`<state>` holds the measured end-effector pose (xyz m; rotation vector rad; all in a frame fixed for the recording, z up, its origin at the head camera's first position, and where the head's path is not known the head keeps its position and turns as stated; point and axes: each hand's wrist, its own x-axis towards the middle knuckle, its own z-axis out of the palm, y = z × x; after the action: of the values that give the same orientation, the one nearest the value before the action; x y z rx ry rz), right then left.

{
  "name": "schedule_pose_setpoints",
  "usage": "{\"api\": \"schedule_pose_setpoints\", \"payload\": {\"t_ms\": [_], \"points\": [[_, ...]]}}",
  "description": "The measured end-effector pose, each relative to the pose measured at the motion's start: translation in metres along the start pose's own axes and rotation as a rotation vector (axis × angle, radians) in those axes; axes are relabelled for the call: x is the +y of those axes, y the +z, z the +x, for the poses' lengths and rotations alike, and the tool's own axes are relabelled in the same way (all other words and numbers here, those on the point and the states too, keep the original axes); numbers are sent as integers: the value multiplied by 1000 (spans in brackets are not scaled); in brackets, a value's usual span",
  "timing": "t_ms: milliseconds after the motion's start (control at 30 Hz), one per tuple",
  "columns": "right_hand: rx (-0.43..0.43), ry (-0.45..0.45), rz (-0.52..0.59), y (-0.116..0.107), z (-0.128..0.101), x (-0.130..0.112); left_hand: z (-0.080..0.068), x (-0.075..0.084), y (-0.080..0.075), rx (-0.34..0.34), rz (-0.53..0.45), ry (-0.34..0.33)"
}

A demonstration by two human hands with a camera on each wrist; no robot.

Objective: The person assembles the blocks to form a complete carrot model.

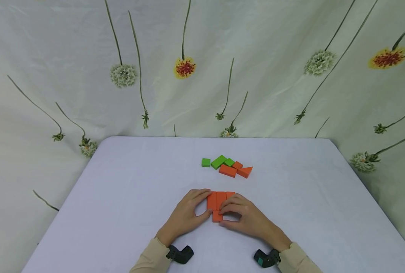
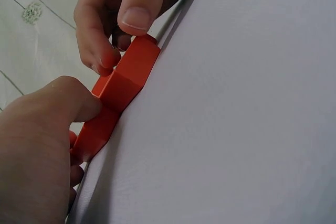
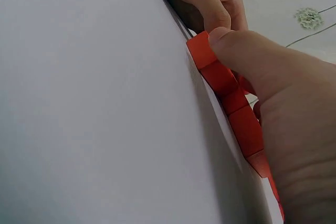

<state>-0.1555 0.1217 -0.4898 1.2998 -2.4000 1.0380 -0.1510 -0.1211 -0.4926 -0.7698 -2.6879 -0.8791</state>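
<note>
Three long orange blocks lie side by side on the table: a left block [image 1: 211,201], a middle block [image 1: 221,198] and a right block [image 1: 230,194] partly hidden by fingers. A small orange block [image 1: 217,217] sits against their near edge. My left hand [image 1: 183,214] spans the left block, fingertips at its far corner and thumb at its near end. My right hand [image 1: 248,216] pinches the small block at its right side, its other fingers curled over the right block. In the left wrist view, the right thumb [image 2: 139,17] is right at the small block's upper edge.
Beyond the hands, several loose blocks lie in a cluster: a green square block [image 1: 206,162], a long green block [image 1: 218,162], an orange rectangular block [image 1: 227,171] and an orange triangular block [image 1: 245,172]. A flowered cloth [image 1: 267,76] hangs behind the white table [image 1: 137,170].
</note>
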Motion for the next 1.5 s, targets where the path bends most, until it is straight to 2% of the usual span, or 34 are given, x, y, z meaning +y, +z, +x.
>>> {"api": "schedule_pose_setpoints", "payload": {"t_ms": [300,467,700,1000,1333,1500], "points": [[86,-27,33,1,4,3,-1,-1,-1,-3,8,-4],[105,-1,25,-1,6,3,-1,-1,-1,-18,5,-24],[172,29,-18,-8,14,8,-1,0,-3,5,8,5],[181,221,-59,-20,26,24,0,-1,-4,-12,-1,-25],[300,266,-165,-28,41,40,-2,-1,-2,-9,-11,-21],[319,353,-235,-34,49,47,-1,1,-1,-12,2,-11]]}}
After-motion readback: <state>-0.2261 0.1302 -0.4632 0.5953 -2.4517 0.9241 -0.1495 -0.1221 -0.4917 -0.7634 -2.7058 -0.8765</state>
